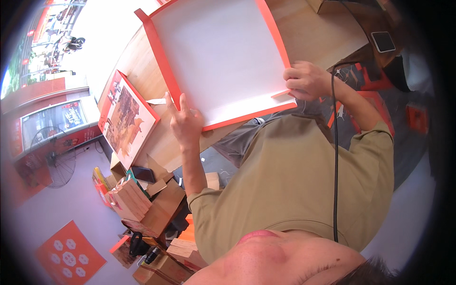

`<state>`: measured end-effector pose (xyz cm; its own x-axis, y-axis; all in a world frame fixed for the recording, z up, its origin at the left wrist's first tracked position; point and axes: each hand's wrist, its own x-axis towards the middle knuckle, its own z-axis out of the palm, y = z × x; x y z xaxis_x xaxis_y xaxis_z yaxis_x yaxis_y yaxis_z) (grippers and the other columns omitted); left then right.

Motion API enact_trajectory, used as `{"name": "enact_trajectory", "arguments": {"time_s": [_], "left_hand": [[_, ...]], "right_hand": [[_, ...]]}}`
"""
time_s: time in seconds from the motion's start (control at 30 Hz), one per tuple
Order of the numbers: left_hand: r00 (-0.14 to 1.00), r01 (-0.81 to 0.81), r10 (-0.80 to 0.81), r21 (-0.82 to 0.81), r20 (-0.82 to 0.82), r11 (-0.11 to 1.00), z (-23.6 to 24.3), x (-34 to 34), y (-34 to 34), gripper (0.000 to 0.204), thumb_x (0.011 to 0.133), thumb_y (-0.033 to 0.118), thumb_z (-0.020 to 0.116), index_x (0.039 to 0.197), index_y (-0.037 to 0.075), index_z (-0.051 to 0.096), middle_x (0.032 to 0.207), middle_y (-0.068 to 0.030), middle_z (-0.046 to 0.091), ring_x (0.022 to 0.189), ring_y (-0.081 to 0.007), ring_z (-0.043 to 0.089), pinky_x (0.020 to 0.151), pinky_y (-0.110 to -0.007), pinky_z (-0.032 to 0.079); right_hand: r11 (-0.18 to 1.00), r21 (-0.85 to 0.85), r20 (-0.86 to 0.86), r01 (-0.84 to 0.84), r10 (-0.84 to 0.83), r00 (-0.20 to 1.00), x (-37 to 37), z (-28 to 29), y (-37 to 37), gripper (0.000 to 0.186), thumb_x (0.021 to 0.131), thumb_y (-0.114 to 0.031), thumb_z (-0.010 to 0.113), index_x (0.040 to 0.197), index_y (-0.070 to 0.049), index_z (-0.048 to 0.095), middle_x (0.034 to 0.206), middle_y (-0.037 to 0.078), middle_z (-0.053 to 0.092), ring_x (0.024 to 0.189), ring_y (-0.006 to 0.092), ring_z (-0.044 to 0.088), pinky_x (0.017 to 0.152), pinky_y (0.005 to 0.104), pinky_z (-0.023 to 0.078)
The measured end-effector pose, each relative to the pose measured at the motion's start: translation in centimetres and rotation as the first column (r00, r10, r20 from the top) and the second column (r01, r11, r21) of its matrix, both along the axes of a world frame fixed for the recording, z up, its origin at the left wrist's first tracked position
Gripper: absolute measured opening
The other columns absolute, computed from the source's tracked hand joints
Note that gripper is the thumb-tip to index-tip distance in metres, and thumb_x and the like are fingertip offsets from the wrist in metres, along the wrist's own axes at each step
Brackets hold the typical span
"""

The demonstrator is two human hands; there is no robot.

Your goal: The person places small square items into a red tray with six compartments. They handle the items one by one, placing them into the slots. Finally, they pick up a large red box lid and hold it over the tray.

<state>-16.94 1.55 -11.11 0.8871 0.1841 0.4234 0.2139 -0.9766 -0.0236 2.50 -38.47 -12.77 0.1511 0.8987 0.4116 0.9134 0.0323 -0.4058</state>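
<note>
A large shallow cardboard box [223, 57] with a white inside and orange-red side walls lies in front of me, tilted a little on the wooden table. My left hand [186, 124] straddles its left wall close to the near corner, with fingers on both sides of the wall. At the near right corner, my right hand [308, 81] pinches the wall with curled fingers, beside a small folded orange-and-white flap [281, 94]. A narrow white strip [156, 101] sticks out next to my left fingers.
A printed orange-edged box lid [128, 118] stands at the table's left side. Cartons [130, 197] are stacked below it. A black cable [336, 156] hangs down past my right arm. A phone-like device [383, 42] lies at the far right. The wooden table [318, 35] extends behind the box.
</note>
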Motion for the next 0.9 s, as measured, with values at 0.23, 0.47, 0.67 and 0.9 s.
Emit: {"name": "enact_trajectory", "arguments": {"time_s": [0.23, 0.47, 0.67, 0.9], "left_hand": [[0.929, 0.279, -0.283, -0.049, -0.239, 0.959, 3.6, -0.5, 2.0, 0.020, 0.075, 0.008, 0.077, 0.094, 0.009, 0.071, 0.159, -0.0170, 0.057, 0.071, -0.0248, 0.076, 0.057, -0.038, 0.060], [0.841, 0.433, -0.438, -0.090, -0.317, 0.897, 5.3, -2.0, 3.3, 0.015, 0.079, 0.019, 0.079, 0.085, 0.008, 0.070, 0.136, -0.0111, 0.068, 0.066, -0.0237, 0.073, 0.056, -0.037, 0.058], [0.770, 0.452, -0.445, -0.100, -0.457, 0.886, 4.7, -3.7, 1.7, 0.025, 0.083, 0.029, 0.081, 0.079, 0.008, 0.068, 0.103, -0.0075, 0.068, 0.061, -0.0234, 0.069, 0.054, -0.038, 0.055], [0.649, 0.507, -0.478, -0.131, -0.592, 0.852, 4.7, -3.3, 1.1, 0.029, 0.083, 0.037, 0.075, 0.080, 0.009, 0.064, 0.080, -0.0091, 0.059, 0.069, -0.0281, 0.065, 0.058, -0.042, 0.052]], "right_hand": [[1.000, 0.028, -0.015, 0.005, -0.004, 1.000, -0.1, -0.6, -0.1, 0.022, 0.088, -0.014, 0.081, 0.086, -0.009, 0.059, 0.100, 0.007, 0.063, 0.076, 0.0288, 0.060, 0.069, 0.0436, 0.049], [0.997, 0.065, 0.040, -0.043, 0.041, 0.998, 0.2, -1.1, -0.6, 0.022, 0.089, -0.010, 0.080, 0.086, -0.008, 0.058, 0.100, 0.007, 0.059, 0.076, 0.0283, 0.058, 0.070, 0.0433, 0.048], [0.993, 0.071, 0.023, -0.099, 0.098, 0.995, 0.6, -0.7, -0.4, 0.024, 0.087, -0.007, 0.079, 0.084, -0.008, 0.055, 0.101, 0.007, 0.059, 0.075, 0.0283, 0.057, 0.069, 0.0428, 0.047], [0.992, 0.048, 0.000, -0.114, 0.114, 0.993, 0.9, -1.1, -0.1, 0.022, 0.085, -0.006, 0.079, 0.085, -0.008, 0.057, 0.103, 0.008, 0.061, 0.076, 0.0285, 0.058, 0.069, 0.0426, 0.047]]}}
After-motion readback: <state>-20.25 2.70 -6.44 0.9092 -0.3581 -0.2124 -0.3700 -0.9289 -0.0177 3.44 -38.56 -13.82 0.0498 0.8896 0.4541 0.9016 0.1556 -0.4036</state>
